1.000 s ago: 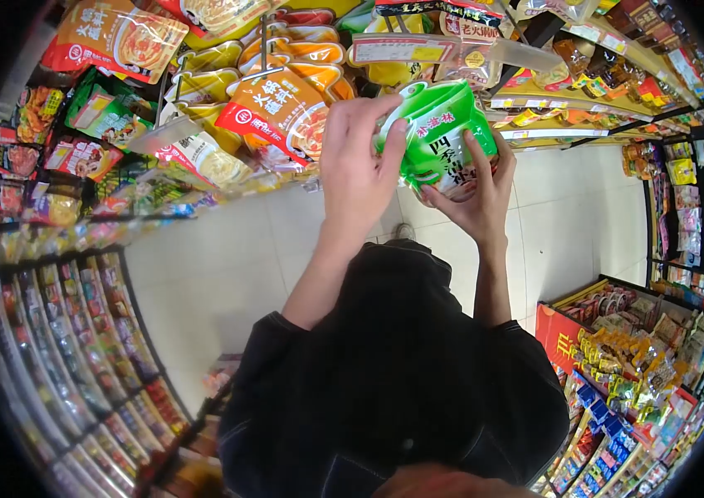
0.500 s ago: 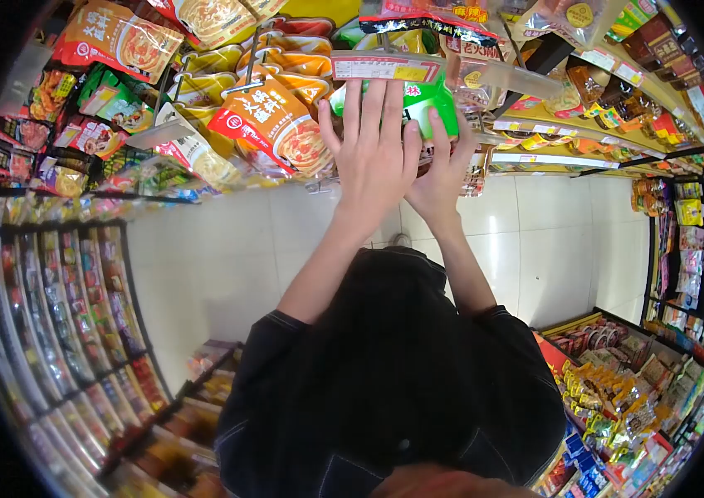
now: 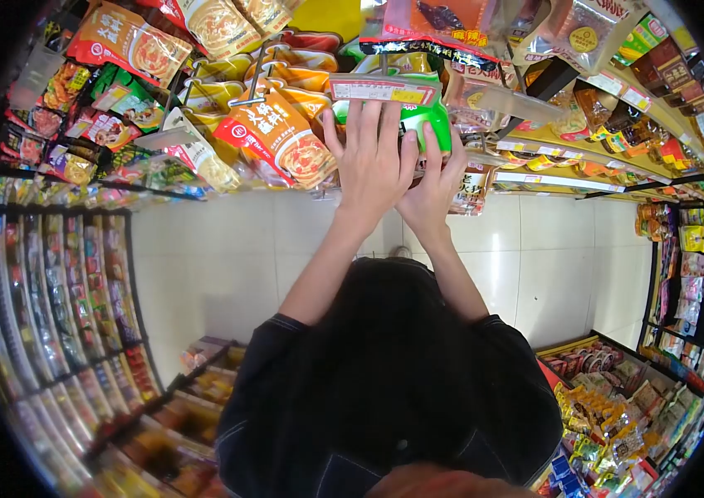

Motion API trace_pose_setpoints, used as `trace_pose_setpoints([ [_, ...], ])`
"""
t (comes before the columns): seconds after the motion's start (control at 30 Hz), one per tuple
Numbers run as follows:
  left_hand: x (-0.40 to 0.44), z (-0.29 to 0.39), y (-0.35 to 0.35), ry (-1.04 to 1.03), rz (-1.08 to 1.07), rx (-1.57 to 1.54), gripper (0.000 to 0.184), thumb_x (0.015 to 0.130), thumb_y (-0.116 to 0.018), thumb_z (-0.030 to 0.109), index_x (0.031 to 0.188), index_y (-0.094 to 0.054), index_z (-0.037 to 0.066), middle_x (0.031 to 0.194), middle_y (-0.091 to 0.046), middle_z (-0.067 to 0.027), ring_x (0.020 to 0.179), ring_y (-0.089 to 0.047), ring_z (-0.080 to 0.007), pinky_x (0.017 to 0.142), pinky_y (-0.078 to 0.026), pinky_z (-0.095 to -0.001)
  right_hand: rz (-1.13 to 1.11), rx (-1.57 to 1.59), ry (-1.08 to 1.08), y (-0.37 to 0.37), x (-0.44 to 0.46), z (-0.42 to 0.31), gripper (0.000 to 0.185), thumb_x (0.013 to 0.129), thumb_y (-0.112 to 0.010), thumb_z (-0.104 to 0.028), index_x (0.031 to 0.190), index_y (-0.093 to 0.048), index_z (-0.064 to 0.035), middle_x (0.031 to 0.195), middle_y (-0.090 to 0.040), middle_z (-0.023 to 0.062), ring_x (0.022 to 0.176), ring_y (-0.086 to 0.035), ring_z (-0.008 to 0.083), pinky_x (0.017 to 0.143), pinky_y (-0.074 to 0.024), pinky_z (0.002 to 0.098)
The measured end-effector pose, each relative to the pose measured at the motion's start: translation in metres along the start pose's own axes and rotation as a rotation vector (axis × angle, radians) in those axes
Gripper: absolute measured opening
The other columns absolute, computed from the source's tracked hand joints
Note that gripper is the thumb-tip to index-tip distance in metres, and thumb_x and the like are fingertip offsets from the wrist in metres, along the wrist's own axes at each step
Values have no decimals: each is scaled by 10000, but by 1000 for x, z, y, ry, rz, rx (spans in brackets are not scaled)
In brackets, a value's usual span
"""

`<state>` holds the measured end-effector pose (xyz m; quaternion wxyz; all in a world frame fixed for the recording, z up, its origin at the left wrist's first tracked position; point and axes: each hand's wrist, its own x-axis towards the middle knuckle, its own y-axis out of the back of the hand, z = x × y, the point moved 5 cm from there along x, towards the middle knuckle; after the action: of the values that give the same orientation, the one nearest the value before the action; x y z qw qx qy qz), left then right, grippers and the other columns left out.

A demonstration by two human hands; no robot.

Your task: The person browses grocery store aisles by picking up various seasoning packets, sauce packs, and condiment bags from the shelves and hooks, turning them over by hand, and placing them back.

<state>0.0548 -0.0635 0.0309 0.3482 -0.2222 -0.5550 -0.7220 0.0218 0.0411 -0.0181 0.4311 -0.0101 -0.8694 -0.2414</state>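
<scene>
My left hand (image 3: 369, 170) lies over the front of a green-and-white packet (image 3: 437, 124) on a hanging rack. Its fingers are stretched out and apart, with their tips behind a price-tag holder (image 3: 385, 90). At the packet's lower right, my right hand (image 3: 431, 195) has its thumb side against the front and its other fingers along the edge. Most of the packet is covered by my hands and the tag. Close to my left hand hangs an orange-and-red sauce pouch (image 3: 279, 141) with a noodle bowl printed on it.
Several yellow and orange pouches (image 3: 294, 58) hang on metal hooks behind. A red-and-black packet (image 3: 431, 29) hangs above the tag. Shelves with price strips (image 3: 564, 152) run along the right. Pale floor tiles (image 3: 211, 257) and low bins (image 3: 609, 390) lie behind me.
The view has tilted slightly, so the rack and floor sit a little lower. Both hands stay at the green-and-white packet, the right one slightly shifted against it.
</scene>
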Motion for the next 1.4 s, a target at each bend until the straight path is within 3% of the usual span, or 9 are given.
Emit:
trace_pose_setpoints([
  [0.17,17,3,1,-30,-17,11,500,925,-606,252,1342,-571,-21,1486,-442,-259,1422,-404,-395,1178,-164,-672,-50,-58,-43,-2,5,-3,861,782,-846,-255,1518,-422,-110,1490,-403,261,1298,-435,434,1031,-365,524],
  [0.27,25,5,0,-58,5,-18,543,917,-598,231,1372,-541,-60,1503,-418,-294,1428,-386,-429,1180,-194,-657,-60,-53,-67,-10,7,-1,910,774,-833,-308,1556,-389,-169,1517,-339,290,1279,-402,455,1029,-340,529],
  [0.33,30,3,-6,-66,22,-22,571,911,-593,218,1392,-521,-79,1499,-414,-307,1431,-376,-451,1181,-213,-647,-123,-73,-115,-14,10,-6,868,827,-787,-288,1561,-350,-134,1521,-326,287,1321,-373,459,1074,-315,543],
  [0.37,30,1,-11,-59,-16,-23,634,950,-568,221,1503,-430,-57,1488,-407,-346,1447,-330,-497,1179,-206,-653,-154,-82,-137,-16,12,-9,847,854,-764,-278,1563,-331,-117,1524,-319,285,1343,-359,461,1097,-302,551],
  [0.47,36,-2,-14,-48,-12,-45,622,956,-558,208,1504,-430,-56,1481,-413,-348,1444,-335,-501,1181,-214,-643,-208,-142,-188,-20,17,-13,841,865,-746,-285,1569,-321,-113,1530,-292,300,1348,-338,474,1115,-291,548],
  [0.57,39,-2,-14,-43,4,-87,616,951,-556,188,1504,-432,-54,1480,-414,-348,1438,-346,-505,1180,-225,-634,-179,-131,-178,-25,16,-8,883,832,-759,-314,1587,-317,-194,1549,-263,284,1287,-354,472,1091,-293,549],
  [0.87,24,4,-1,-62,-83,-70,617,858,-630,153,1414,-486,-73,1456,-417,-335,1410,-361,-503,1175,-217,-678,-186,-184,-102,-19,10,-6,798,884,-718,-292,1580,-341,-193,1543,-285,272,1265,-388,444,1083,-316,523],
  [1.07,-1,-2,4,-11,-176,-124,641,871,-628,151,1457,-451,-39,1482,-386,-334,1423,-350,-516,1160,-215,-711,-118,-97,-152,-17,6,-2,709,920,-667,-213,1559,-365,-161,1535,-311,270,1293,-387,448,1088,-313,534],
  [1.4,-10,0,8,10,-165,-208,678,882,-614,135,1513,-419,-18,1563,-323,-313,1482,-283,-510,1162,-254,-688,-102,-34,-149,-7,5,-4,689,909,-651,-166,1538,-375,-112,1529,-332,279,1308,-388,462,1088,-314,553],
])
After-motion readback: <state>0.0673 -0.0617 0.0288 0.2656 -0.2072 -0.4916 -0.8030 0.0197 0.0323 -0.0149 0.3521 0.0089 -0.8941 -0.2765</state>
